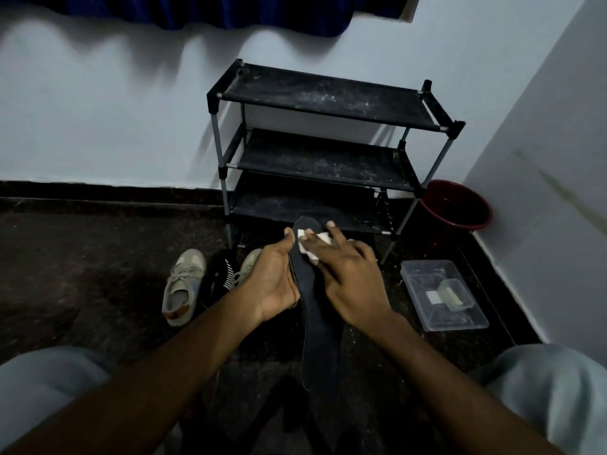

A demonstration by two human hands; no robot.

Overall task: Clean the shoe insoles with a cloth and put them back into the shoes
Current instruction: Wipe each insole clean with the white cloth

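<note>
Grip: left hand clasps insole edge; right hand flat-fingered, pressing cloth at its 12 o'clock end.
Handling: probably light, floppy (support it midlength).

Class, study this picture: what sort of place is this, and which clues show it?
Probably a room corner at home: a dusty shoe rack against the wall, shoes on the floor, a red bucket beside it.

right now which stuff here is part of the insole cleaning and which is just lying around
In the job: insole held by left hand; white cloth under right hand; shoes on the floor; maybe the clear tub.
Lying about: shoe rack; red bucket.
</note>
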